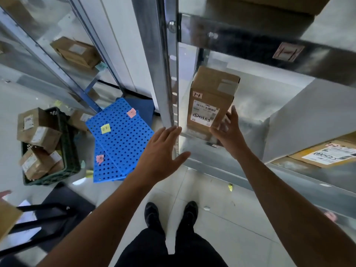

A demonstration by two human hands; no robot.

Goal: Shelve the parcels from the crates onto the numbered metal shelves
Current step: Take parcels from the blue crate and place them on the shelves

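Crate [71, 149] holds brown parcels [39, 132]; right hand [226, 131] touches shelved parcel [210, 102].

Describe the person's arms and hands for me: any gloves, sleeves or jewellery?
No gloves: the left hand and right hand are bare, and no sleeve shows anywhere along the arms. I can make out no watch, ring or bracelet. Lower down, dark trousers and black shoes show.

Metal shelf [260, 105] holds upright brown parcel [210, 99]; lower shelf [279, 164] holds flat parcel [327, 153].
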